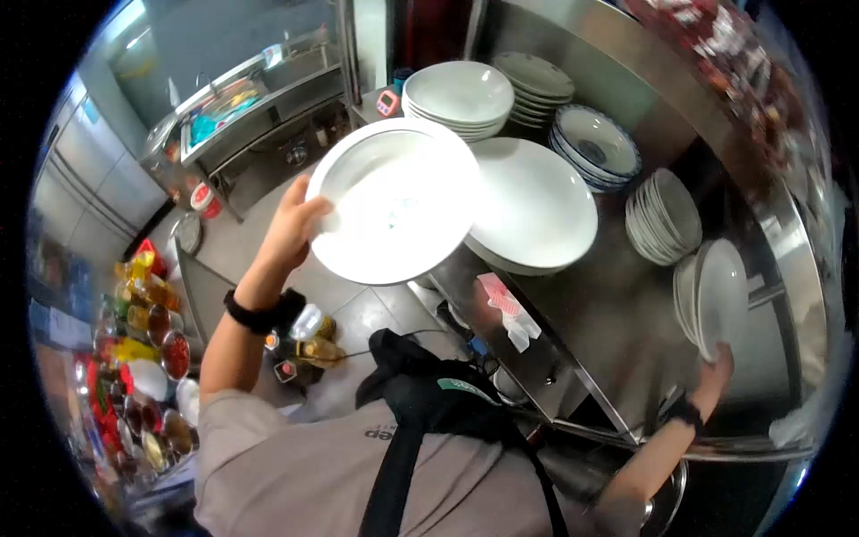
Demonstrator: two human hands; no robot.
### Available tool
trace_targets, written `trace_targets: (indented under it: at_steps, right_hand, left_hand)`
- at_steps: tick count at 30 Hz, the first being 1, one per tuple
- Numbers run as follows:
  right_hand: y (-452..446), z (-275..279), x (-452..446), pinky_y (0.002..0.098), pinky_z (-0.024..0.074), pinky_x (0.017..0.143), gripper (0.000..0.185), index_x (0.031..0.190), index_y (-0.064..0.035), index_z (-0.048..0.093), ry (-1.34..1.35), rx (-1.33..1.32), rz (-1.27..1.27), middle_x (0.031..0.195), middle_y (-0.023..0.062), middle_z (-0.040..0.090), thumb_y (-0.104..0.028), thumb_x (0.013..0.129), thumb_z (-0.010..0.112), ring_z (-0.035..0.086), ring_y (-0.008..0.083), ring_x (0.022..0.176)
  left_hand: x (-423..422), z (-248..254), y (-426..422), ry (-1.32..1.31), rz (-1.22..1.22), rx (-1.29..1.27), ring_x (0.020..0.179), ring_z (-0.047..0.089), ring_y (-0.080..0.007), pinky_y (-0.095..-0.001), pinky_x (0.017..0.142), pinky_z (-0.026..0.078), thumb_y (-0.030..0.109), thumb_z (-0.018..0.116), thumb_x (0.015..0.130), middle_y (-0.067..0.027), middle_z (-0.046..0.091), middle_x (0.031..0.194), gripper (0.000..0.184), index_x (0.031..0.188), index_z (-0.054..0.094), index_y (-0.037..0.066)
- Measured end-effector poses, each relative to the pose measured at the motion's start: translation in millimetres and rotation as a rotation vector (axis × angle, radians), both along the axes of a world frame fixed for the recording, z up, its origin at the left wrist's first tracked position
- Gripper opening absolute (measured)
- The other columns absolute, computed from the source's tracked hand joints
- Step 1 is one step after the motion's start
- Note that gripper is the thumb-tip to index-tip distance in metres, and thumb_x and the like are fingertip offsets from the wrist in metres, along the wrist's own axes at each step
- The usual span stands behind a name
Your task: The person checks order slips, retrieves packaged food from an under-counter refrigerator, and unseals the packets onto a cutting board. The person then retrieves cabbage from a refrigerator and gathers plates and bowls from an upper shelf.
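Note:
My left hand point(300, 219) grips the left rim of a wide white bowl point(394, 201), holding it up with its inside towards me. Behind that bowl stands a stack of large white bowls point(537, 206) on the steel counter. At the right, my right hand point(716, 369) is closed on the lower edge of a white plate point(723, 300). This plate leans at the front of a small stack of plates point(687, 295). The right fingers are partly hidden and a little blurred.
More white bowls point(456, 94), blue-rimmed bowls point(598, 143) and a plate stack point(662, 215) stand on the counter point(617, 304). Pink and white packets point(508, 309) lie near its edge. Bottles point(318, 351) stand on the floor; seasoning containers point(174, 353) crowd the left. A sink point(224, 112) lies beyond.

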State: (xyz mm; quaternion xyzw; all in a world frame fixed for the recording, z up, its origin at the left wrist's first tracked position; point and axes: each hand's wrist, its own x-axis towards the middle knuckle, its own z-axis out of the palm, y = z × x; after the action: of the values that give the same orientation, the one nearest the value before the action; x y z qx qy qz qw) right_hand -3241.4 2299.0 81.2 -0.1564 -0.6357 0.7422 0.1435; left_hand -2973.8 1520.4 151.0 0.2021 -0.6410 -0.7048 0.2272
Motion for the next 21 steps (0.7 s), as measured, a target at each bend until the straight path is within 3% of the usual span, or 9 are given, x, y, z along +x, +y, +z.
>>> trace_targets:
  at_steps: [3,7,11,14,15,17,19,21]
  right_hand:
    - [-74.8,40.3,65.5,0.0414,0.0435,0.095,0.046,0.126,0.0082,0.046,-0.008,0.032,0.016,0.124,0.0208,0.051,-0.008,0.084,0.057,0.052,0.0314,0.114]
    - [-167.3,77.3,126.0,0.0407,0.0492,0.088,0.042,0.120,0.0085,0.051,-0.166,0.071,0.025,0.111,0.0174,0.058,-0.009,0.081,0.054,0.060,0.0303,0.101]
    - [-297.0,110.4,166.6,0.0394,0.0498,0.088,0.051,0.122,0.0094,0.049,-0.236,0.148,0.148,0.112,0.0208,0.056,-0.013,0.077,0.056,0.060,0.0308,0.100]
    - [-389.3,113.0,177.7,0.0397,0.0503,0.087,0.055,0.125,0.0095,0.047,-0.210,0.132,0.327,0.113,0.0217,0.056,-0.014,0.077,0.056,0.060,0.0320,0.099]
    - [-428.6,115.2,183.4,0.0374,0.0506,0.085,0.051,0.123,0.0085,0.048,-0.120,0.283,0.400,0.110,0.0205,0.058,-0.012,0.077,0.055,0.061,0.0293,0.096]
    - [-493.5,115.5,174.5,0.0340,0.0514,0.080,0.050,0.124,0.0084,0.047,-0.215,0.168,0.434,0.105,0.0197,0.059,-0.008,0.078,0.054,0.062,0.0258,0.092]
    - [-556.2,99.2,164.2,0.0322,0.0524,0.077,0.052,0.126,0.0090,0.044,-0.123,0.130,0.610,0.103,0.0192,0.059,-0.008,0.078,0.055,0.062,0.0238,0.090]
    - [-621.7,91.2,156.0,0.0344,0.0499,0.089,0.063,0.134,0.0114,0.035,-0.223,0.112,0.711,0.118,0.0231,0.054,0.000,0.076,0.055,0.060,0.0281,0.103]
  left_hand:
    - [35.4,-31.4,-48.3,-0.003,0.150,-0.040,0.081,0.060,-0.0163,-0.0251,0.067,0.051,0.006,0.052,0.078,-0.0098,0.057,0.094,0.037,0.114,0.047,-0.001]
    - [76.0,-68.9,-117.8,0.024,0.362,0.044,0.081,0.061,-0.0193,-0.0267,0.071,0.053,0.004,0.050,0.075,-0.0135,0.057,0.095,0.039,0.112,0.046,-0.005]
    - [106.0,-97.4,-179.2,-0.070,0.523,0.062,0.080,0.062,-0.0205,-0.0287,0.071,0.054,0.003,0.051,0.075,-0.0153,0.058,0.097,0.042,0.116,0.044,-0.006]
    - [120.1,-119.0,-213.7,0.009,0.624,0.086,0.080,0.060,-0.0211,-0.0288,0.072,0.052,0.001,0.051,0.075,-0.0158,0.057,0.095,0.036,0.110,0.045,-0.008]
    - [126.1,-127.2,-227.0,0.002,0.649,0.090,0.081,0.061,-0.0216,-0.0289,0.073,0.052,0.001,0.051,0.074,-0.0161,0.057,0.096,0.038,0.111,0.045,-0.008]
    - [141.5,-135.1,-244.1,0.019,0.651,0.098,0.083,0.061,-0.0231,-0.0299,0.072,0.053,0.002,0.052,0.074,-0.0169,0.057,0.098,0.039,0.112,0.046,-0.007]
    - [153.5,-143.2,-263.6,0.000,0.746,0.180,0.085,0.062,-0.0240,-0.0313,0.073,0.053,0.002,0.052,0.075,-0.0173,0.058,0.098,0.039,0.113,0.046,-0.008]
    - [172.6,-158.5,-285.9,-0.021,0.760,0.205,0.085,0.063,-0.0258,-0.0326,0.071,0.055,0.003,0.053,0.076,-0.0195,0.059,0.099,0.040,0.114,0.045,-0.008]
